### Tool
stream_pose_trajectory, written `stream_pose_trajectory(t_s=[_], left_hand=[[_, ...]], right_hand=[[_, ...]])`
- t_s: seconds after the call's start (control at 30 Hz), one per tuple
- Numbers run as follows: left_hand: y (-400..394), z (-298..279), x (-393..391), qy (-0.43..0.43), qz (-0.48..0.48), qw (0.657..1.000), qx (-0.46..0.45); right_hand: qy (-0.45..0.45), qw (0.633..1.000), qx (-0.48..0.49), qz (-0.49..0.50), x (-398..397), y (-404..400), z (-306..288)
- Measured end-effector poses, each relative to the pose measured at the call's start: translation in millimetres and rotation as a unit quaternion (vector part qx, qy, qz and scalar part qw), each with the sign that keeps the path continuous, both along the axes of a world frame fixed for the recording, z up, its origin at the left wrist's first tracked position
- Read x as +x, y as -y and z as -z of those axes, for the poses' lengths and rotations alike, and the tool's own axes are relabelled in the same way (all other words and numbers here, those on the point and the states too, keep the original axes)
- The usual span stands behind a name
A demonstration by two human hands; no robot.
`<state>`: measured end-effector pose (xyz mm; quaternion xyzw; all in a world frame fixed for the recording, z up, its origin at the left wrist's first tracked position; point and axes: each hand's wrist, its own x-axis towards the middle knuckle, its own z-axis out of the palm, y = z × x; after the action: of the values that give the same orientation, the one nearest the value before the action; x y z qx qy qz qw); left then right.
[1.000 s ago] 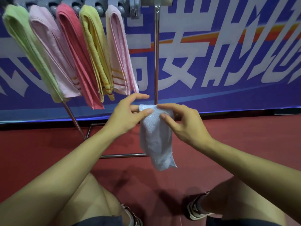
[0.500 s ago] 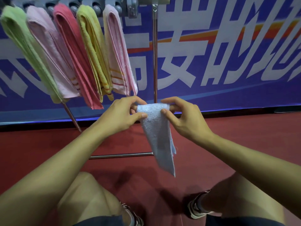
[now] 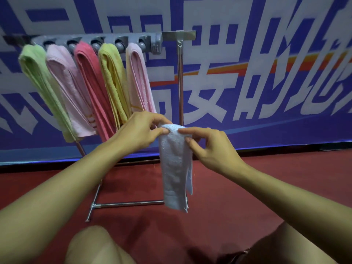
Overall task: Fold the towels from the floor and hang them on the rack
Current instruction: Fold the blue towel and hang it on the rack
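Hands both curled on pale blue towel (image 3: pixel 176 168): left hand (image 3: pixel 139 130) pinched top fold from 9 o'clock, right hand (image 3: pixel 207 145) pinched it from 3 o'clock, thumbs on near face. Hung folded, narrow, lower end free above red floor (image 3: pixel 247 197). Held just at 5 o'clock of rack (image 3: pixel 179 77), by five hung towels (image 3: pixel 91 88). Open floor toward 3 o'clock. Forearms reached in from both lower corners, knees below.
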<state>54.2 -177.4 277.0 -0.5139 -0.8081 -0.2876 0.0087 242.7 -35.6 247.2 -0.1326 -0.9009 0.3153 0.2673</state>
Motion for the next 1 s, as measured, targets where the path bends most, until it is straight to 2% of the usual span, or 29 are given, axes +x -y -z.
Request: stream_pose_trajectory(t_s=[0.13,0.33,0.4,0.57,0.77,0.93,1.0], left_hand=[[-6.6,-20.6,-20.3,0.062,0.005,0.998,0.03],[-25.5,-59.6,-45.6,0.048,0.063,0.997,-0.003],[-33.3,-80.4,-53.9,0.08,0.078,0.994,-0.008],[-57.0,-130.4,-77.0,0.074,0.1,0.992,-0.01],[-96.5,-184.6,-107.3,0.015,0.085,0.996,-0.007],[-120.3,-212.5,-135.7,-0.038,0.076,0.995,-0.047],[-125.7,-218.6,-147.4,-0.053,0.086,0.993,-0.062]], right_hand=[[-0.014,0.999,-0.02,-0.035,-7.0,0.1,-24.5],[0.034,0.99,0.119,-0.074,-28.2,-15.0,-42.5],[0.046,0.984,0.148,-0.087,-35.3,-21.8,-57.9],[0.04,0.977,0.194,-0.084,-57.2,-34.8,-93.1],[0.025,0.972,0.229,-0.055,-94.6,-49.6,-124.2],[0.028,0.974,0.219,-0.044,-134.2,-63.9,-139.1],[0.057,0.975,0.213,-0.037,-147.9,-70.5,-138.3]])
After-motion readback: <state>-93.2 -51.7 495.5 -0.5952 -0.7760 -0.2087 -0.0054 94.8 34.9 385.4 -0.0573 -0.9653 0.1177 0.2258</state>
